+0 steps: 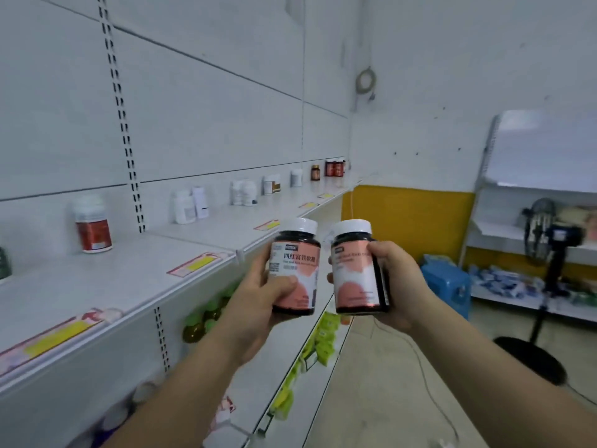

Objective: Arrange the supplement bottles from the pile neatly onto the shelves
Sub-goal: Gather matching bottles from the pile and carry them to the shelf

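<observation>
I hold two alike dark bottles with white caps and pink labels upright in front of me. My left hand (258,295) grips the left bottle (295,270) with its thumb across the label. My right hand (395,286) grips the right bottle (357,270) from its right side. Both bottles hover beside the front edge of the white top shelf (129,279). Several supplement bottles stand spaced along the back of that shelf: a white one with a red label (92,224), a white pair (190,205) and dark red ones (334,168) at the far end.
Pink and yellow price tags (193,265) line the shelf edge. Lower shelves hold green-capped bottles (200,321) and yellow-green packets (323,341). A standing fan (549,240), a blue box (447,282) and another shelf unit (533,231) stand at the right. A cable lies across the floor.
</observation>
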The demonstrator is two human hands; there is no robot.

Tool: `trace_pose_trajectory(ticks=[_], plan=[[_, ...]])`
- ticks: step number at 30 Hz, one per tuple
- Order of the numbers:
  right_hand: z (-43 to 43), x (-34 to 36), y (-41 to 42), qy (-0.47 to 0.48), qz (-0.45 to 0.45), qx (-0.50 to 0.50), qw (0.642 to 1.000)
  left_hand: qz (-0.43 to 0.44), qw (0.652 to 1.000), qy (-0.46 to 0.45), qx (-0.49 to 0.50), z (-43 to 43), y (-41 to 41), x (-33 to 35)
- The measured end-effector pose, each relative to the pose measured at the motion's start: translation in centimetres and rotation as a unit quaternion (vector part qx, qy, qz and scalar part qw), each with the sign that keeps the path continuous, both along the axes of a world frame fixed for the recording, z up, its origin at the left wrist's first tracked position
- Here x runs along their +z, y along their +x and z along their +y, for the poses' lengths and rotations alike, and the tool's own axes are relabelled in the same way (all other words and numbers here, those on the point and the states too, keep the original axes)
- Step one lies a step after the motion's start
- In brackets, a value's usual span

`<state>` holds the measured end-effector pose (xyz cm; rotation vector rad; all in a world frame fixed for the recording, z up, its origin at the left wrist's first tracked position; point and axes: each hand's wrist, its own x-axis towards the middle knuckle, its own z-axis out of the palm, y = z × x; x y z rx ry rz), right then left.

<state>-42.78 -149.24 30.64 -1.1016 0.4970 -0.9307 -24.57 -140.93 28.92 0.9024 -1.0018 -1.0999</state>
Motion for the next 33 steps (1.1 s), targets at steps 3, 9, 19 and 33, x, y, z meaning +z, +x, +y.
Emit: trace_pose_trajectory(ticks=[3,9,19,33], plan=[[-4.0,0.1,-0.8,-0.028,-0.005,-0.034,0.999,0.001,1.0,-0.003,-0.031,-5.2,-0.8,0.1],[-12.7,-0.3,-5.1,-0.089,-0.012,-0.096,0.991,0.029,0.995,-0.008,-0.091,-15.3,-4.3,-0.2],[-30.0,0.5,-15.2,-0.092,-0.006,-0.164,0.982,0.014,0.994,-0.04,-0.104,-34.4,-14.8,0.8],[-55.7,-1.2,-19.1,-0.092,0.03,-0.174,0.98,0.036,0.993,-0.016,-0.113,-60.1,-19.2,-1.8]])
